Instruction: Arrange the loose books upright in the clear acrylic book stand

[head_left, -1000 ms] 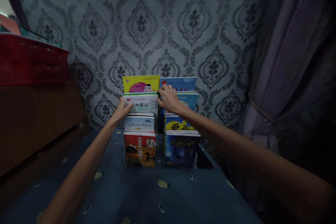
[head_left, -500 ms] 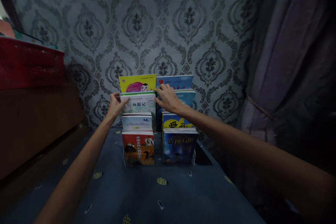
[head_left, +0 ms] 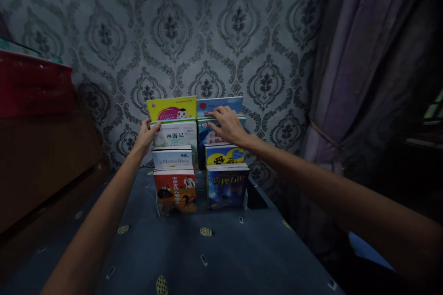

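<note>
Two columns of books stand upright in stepped rows. My left hand (head_left: 147, 134) grips the upper left corner of a white book (head_left: 177, 136), thumb over its front and fingers at its side edge. My right hand (head_left: 226, 124) is over the right column, fingers apart, in front of a light-blue book (head_left: 221, 102) and above a teal book (head_left: 204, 136). It holds nothing that I can see. Behind the white book stands a yellow book (head_left: 171, 103). Lower in front are a pale book (head_left: 173, 157), a red-orange book (head_left: 175, 191), a yellow-and-blue book (head_left: 224, 154) and a dark blue book (head_left: 227, 188).
The books stand on a dark blue patterned cloth (head_left: 180, 244), against a wall with damask wallpaper (head_left: 238, 18). A red container (head_left: 34, 85) sits on a brown box (head_left: 48, 161) at left. A tied purple curtain (head_left: 341, 87) hangs at right.
My right hand has come away from the white book's right edge and shifted over the right column. My left hand stays at the white book's corner. The view has turned slightly right.
</note>
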